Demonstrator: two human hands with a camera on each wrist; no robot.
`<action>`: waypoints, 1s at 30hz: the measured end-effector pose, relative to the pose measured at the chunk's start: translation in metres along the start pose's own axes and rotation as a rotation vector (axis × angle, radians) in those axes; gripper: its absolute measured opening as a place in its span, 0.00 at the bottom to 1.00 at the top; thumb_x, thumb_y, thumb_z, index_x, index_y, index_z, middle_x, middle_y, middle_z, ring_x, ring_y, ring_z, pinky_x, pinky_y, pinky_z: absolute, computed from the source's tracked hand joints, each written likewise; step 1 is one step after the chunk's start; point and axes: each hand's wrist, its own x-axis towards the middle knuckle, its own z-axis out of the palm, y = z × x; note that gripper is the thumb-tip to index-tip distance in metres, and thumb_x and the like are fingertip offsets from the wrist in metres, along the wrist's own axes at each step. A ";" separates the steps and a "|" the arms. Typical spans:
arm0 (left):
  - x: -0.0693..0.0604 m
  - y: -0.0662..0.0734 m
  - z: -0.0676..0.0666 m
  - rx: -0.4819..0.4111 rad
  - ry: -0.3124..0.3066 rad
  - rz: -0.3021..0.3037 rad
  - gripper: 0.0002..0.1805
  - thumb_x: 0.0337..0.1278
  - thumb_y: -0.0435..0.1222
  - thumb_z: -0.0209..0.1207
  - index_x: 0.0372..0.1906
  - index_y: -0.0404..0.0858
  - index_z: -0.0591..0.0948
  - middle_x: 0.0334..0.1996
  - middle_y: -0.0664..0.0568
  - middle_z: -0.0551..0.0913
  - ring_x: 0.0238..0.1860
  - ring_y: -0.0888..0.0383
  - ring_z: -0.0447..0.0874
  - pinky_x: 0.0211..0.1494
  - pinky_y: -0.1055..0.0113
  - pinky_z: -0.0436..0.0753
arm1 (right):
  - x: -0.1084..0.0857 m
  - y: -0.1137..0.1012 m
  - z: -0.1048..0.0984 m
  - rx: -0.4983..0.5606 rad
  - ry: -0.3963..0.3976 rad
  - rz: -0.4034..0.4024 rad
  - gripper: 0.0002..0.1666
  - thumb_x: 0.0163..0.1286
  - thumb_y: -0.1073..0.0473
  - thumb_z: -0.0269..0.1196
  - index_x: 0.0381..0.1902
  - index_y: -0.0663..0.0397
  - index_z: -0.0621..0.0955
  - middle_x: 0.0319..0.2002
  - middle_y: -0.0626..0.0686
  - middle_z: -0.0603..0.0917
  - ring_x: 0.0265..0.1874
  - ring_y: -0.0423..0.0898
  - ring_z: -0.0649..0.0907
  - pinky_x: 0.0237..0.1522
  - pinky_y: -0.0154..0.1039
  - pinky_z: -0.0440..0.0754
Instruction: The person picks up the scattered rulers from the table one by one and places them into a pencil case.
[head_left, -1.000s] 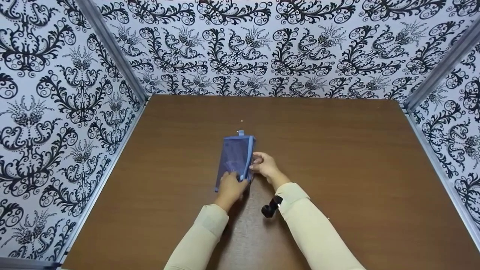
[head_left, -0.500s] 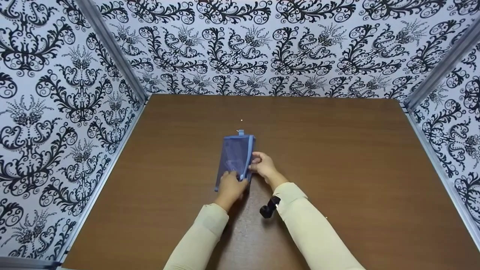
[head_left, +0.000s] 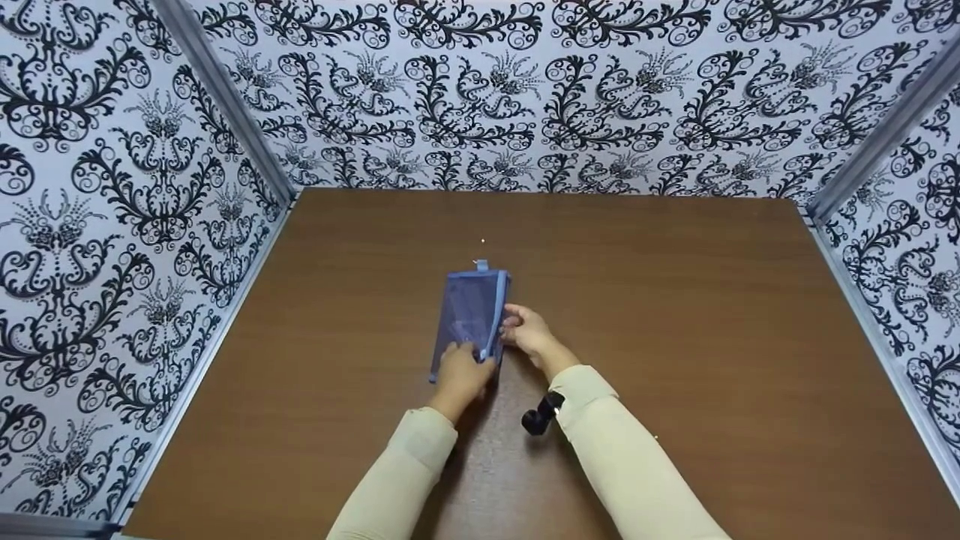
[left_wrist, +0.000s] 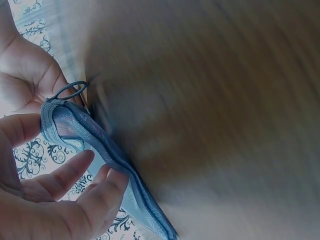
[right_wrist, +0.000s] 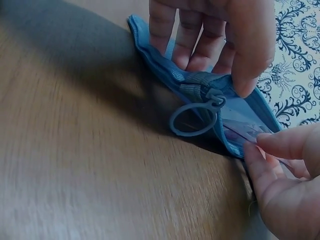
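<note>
A blue see-through zip pouch point(head_left: 472, 307) lies on the brown table with its loop tab pointing away. At the pouch's near end, my left hand point(head_left: 461, 375) grips it, thumb at the zip end and fingers along the side, as the right wrist view shows. The zip's ring pull point(right_wrist: 194, 120) hangs by that end. The pouch's mouth gapes beside it, with something clear and shiny point(right_wrist: 245, 131) inside. My right hand point(head_left: 529, 330) pinches the opened edge at the right side with thumb and fingertips. Whether it also holds the clear thing, I cannot tell.
The brown table point(head_left: 675, 300) stretches out on both sides. Patterned walls point(head_left: 495, 97) stand at the back and sides. A black wrist camera mount point(head_left: 541, 414) sticks out from the right cuff. A tiny white speck point(head_left: 483, 241) lies beyond the pouch.
</note>
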 end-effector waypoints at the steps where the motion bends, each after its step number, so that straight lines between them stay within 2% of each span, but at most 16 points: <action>1: 0.000 0.000 0.000 0.001 0.002 0.004 0.26 0.51 0.41 0.63 0.51 0.26 0.79 0.44 0.36 0.77 0.50 0.38 0.76 0.52 0.49 0.77 | 0.000 0.000 0.000 0.003 -0.010 0.001 0.39 0.54 0.86 0.47 0.67 0.72 0.64 0.34 0.54 0.71 0.33 0.43 0.76 0.35 0.32 0.78; 7: 0.001 0.000 0.000 0.005 -0.011 -0.008 0.27 0.53 0.42 0.63 0.53 0.27 0.79 0.46 0.35 0.77 0.52 0.38 0.75 0.54 0.49 0.76 | 0.000 0.000 -0.003 -0.008 -0.053 0.011 0.40 0.56 0.85 0.46 0.69 0.72 0.61 0.37 0.55 0.72 0.33 0.43 0.76 0.36 0.32 0.78; 12: 0.001 0.001 -0.001 0.004 -0.050 -0.045 0.30 0.54 0.43 0.61 0.58 0.27 0.76 0.53 0.34 0.75 0.56 0.39 0.73 0.57 0.48 0.74 | -0.001 0.000 -0.004 -0.031 -0.064 0.007 0.39 0.57 0.85 0.47 0.69 0.73 0.61 0.38 0.55 0.73 0.33 0.42 0.77 0.38 0.32 0.78; 16: 0.001 0.002 -0.001 0.014 -0.055 -0.056 0.30 0.54 0.43 0.61 0.59 0.27 0.76 0.53 0.35 0.74 0.56 0.40 0.72 0.57 0.49 0.74 | -0.004 -0.001 -0.004 -0.054 -0.069 -0.007 0.39 0.56 0.86 0.47 0.69 0.74 0.61 0.37 0.55 0.73 0.34 0.43 0.78 0.40 0.34 0.79; 20: 0.001 0.002 -0.001 0.017 -0.043 -0.054 0.30 0.53 0.43 0.61 0.58 0.28 0.77 0.52 0.35 0.75 0.55 0.40 0.73 0.57 0.49 0.75 | -0.005 -0.002 -0.004 -0.089 -0.060 -0.037 0.38 0.57 0.84 0.53 0.68 0.72 0.63 0.37 0.56 0.75 0.34 0.43 0.78 0.40 0.32 0.79; 22: 0.001 0.001 -0.001 0.014 -0.038 -0.052 0.30 0.53 0.42 0.61 0.58 0.28 0.77 0.52 0.35 0.75 0.55 0.40 0.73 0.57 0.49 0.75 | -0.016 -0.013 0.000 -0.136 -0.042 -0.043 0.37 0.58 0.82 0.55 0.68 0.73 0.64 0.38 0.59 0.77 0.36 0.45 0.79 0.40 0.32 0.78; 25: 0.001 0.001 0.000 0.012 -0.033 -0.048 0.30 0.53 0.42 0.62 0.58 0.27 0.76 0.52 0.34 0.75 0.56 0.39 0.73 0.57 0.49 0.74 | -0.019 -0.017 0.002 -0.184 -0.012 -0.062 0.36 0.57 0.81 0.57 0.66 0.73 0.66 0.40 0.61 0.79 0.38 0.47 0.79 0.40 0.31 0.77; 27: 0.001 0.001 0.000 0.006 -0.036 -0.048 0.30 0.53 0.43 0.62 0.58 0.27 0.76 0.52 0.34 0.75 0.55 0.39 0.73 0.57 0.49 0.74 | -0.013 -0.012 0.004 -0.194 0.021 -0.059 0.35 0.56 0.81 0.57 0.64 0.74 0.68 0.39 0.62 0.80 0.38 0.48 0.79 0.40 0.32 0.78; 28: 0.000 0.002 0.000 0.002 -0.036 -0.049 0.30 0.54 0.43 0.62 0.58 0.27 0.76 0.53 0.34 0.75 0.56 0.39 0.73 0.57 0.49 0.74 | -0.005 -0.005 0.003 -0.180 0.025 -0.083 0.35 0.55 0.82 0.58 0.64 0.72 0.70 0.38 0.60 0.80 0.37 0.48 0.79 0.40 0.33 0.79; 30: 0.000 0.002 -0.001 -0.004 -0.036 -0.046 0.30 0.54 0.42 0.62 0.58 0.26 0.76 0.53 0.33 0.74 0.56 0.38 0.73 0.58 0.49 0.74 | 0.032 0.031 -0.005 -0.130 0.023 -0.124 0.36 0.52 0.82 0.60 0.62 0.69 0.73 0.35 0.58 0.80 0.35 0.47 0.80 0.38 0.35 0.81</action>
